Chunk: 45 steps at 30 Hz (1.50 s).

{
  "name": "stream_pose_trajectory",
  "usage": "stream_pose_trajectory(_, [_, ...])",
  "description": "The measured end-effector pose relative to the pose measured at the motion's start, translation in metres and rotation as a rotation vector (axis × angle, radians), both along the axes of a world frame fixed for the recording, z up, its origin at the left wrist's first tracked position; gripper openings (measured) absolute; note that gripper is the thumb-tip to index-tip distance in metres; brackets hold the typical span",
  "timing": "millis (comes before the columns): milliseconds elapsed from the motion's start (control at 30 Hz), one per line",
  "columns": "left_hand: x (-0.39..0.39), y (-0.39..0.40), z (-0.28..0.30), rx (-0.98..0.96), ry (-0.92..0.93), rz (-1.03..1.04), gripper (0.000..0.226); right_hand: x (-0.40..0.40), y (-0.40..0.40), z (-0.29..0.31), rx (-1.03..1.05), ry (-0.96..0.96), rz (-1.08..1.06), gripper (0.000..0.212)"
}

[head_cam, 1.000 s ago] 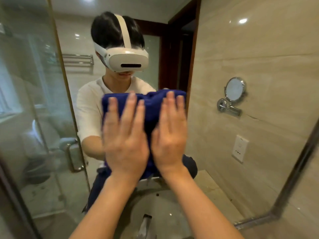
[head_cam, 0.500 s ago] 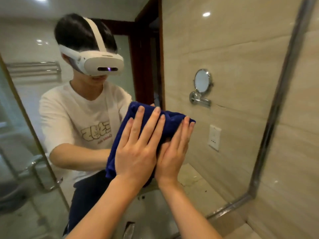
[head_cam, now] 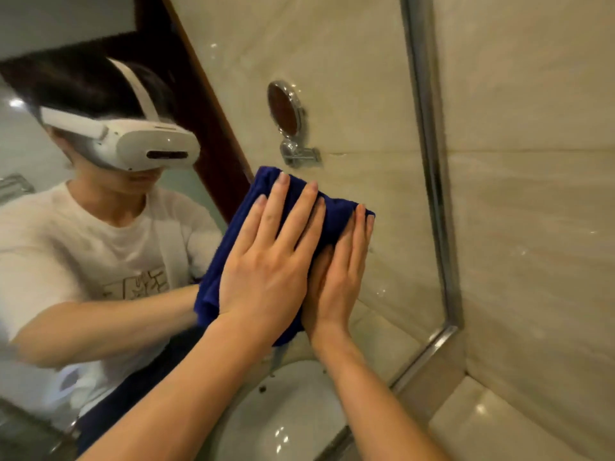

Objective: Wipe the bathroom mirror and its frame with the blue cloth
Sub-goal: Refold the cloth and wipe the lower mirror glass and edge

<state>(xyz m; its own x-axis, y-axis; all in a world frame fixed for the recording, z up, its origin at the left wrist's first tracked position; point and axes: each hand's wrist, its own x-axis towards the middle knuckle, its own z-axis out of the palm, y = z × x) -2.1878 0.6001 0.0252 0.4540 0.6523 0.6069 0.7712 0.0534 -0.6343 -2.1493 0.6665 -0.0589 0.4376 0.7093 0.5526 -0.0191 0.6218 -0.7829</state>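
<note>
Nearest the camera, two bare forearms are seen reaching up from the lower edge of the view toward the glass. Below them a white basin (head_cam: 293,414) is set into the pale stone table (head_cam: 492,424), with a few dark specks lying on its rim. The left hand (head_cam: 266,261) is laid flat with its fingers straight and slightly spread, and the palm is pressed against the blue cloth (head_cam: 233,254). The right hand (head_cam: 336,281) is placed just beside it, fingers straight and held together, likewise pressed flat on the cloth, its thumb side partly covered by the left hand. The cloth is folded into a thick pad and is held against the bathroom mirror (head_cam: 382,94), in the lower right part of the glass; its upper corners show beyond the fingertips and its lower end hangs under the left wrist. The metal frame (head_cam: 432,181) is seen to the right of the cloth, apart from it, running down to a corner above the table. In the glass a person in a white T-shirt and a white headset (head_cam: 133,141) is reflected, along with a dark wooden door frame (head_cam: 213,128) and a small round wall mirror (head_cam: 286,111) on a chrome arm. Beige stone wall tiles (head_cam: 532,194) are seen beyond the frame.
</note>
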Motion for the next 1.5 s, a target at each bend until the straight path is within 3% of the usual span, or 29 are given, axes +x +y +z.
stream_pose_trajectory(100, [0.029,0.036,-0.023,-0.124,0.111,-0.008,0.055,0.022,0.029,-0.041,-0.086,-0.016,-0.112,0.052])
stream_pose_trajectory(167, [0.045,0.053,-0.042,-0.199,0.145,-0.015,0.054,0.033,0.044,-0.069,-0.179,0.065,-0.08,0.054])
stream_pose_trajectory(233, [0.056,0.063,-0.06,-0.261,0.157,-0.025,0.053,0.04,0.048,-0.089,-0.224,-0.003,-0.02,0.061])
stream_pose_trajectory(400, [0.063,0.071,-0.077,-0.293,0.148,-0.051,0.051,0.043,0.051,-0.11,-0.285,0.156,-0.055,0.058])
stream_pose_trajectory(567, [0.083,0.097,-0.091,-0.379,0.244,-0.073,0.053,0.056,0.068,-0.126,-0.429,-0.024,-0.093,0.053])
stream_pose_trajectory(700, [0.107,0.127,-0.124,-0.488,0.262,-0.101,0.053,0.08,0.085,-0.171,-0.313,0.091,-0.121,0.059])
stream_pose_trajectory(800, [0.122,0.142,-0.148,-0.51,0.252,-0.126,0.05,0.094,0.097,-0.188,-0.439,0.223,-0.235,0.039])
stream_pose_trajectory(867, [0.127,0.149,-0.159,-0.522,0.239,-0.157,0.046,0.1,0.098,-0.197,-0.489,0.104,-0.291,0.045])
stream_pose_trajectory(933, [0.131,0.152,-0.167,-0.545,0.229,-0.166,0.043,0.099,0.1,-0.207,-0.542,-0.055,-0.484,0.043])
stream_pose_trajectory(1000, [0.132,0.155,-0.176,-0.566,0.226,-0.172,0.043,0.098,0.094,-0.215,-0.605,-0.112,-0.5,0.048])
stream_pose_trajectory(1067, [0.13,0.154,-0.186,-0.593,0.218,-0.185,0.043,0.104,0.087,-0.226,-0.607,-0.175,-0.46,0.057])
stream_pose_trajectory(1167, [0.123,0.148,-0.21,-0.604,0.241,-0.169,0.043,0.114,0.079,-0.251,-0.575,-0.251,-0.292,0.05])
stream_pose_trajectory(1233, [0.117,0.143,-0.222,-0.62,0.247,-0.17,0.043,0.105,0.076,-0.259,-0.571,-0.061,-0.203,0.047])
stream_pose_trajectory(1300, [0.111,0.137,-0.227,-0.639,0.237,-0.188,0.043,0.094,0.07,-0.256,-0.619,0.097,-0.25,0.037])
stream_pose_trajectory(1367, [0.104,0.13,-0.228,-0.656,0.232,-0.199,0.045,0.084,0.063,-0.254,-0.512,0.417,-0.02,0.046])
stream_pose_trajectory(1433, [0.095,0.121,-0.228,-0.673,0.237,-0.204,0.048,0.072,0.058,-0.259,-0.502,0.487,0.088,0.045])
stream_pose_trajectory(1500, [0.085,0.111,-0.23,-0.685,0.236,-0.21,0.051,0.059,0.051,-0.265,-0.35,0.713,0.22,0.053])
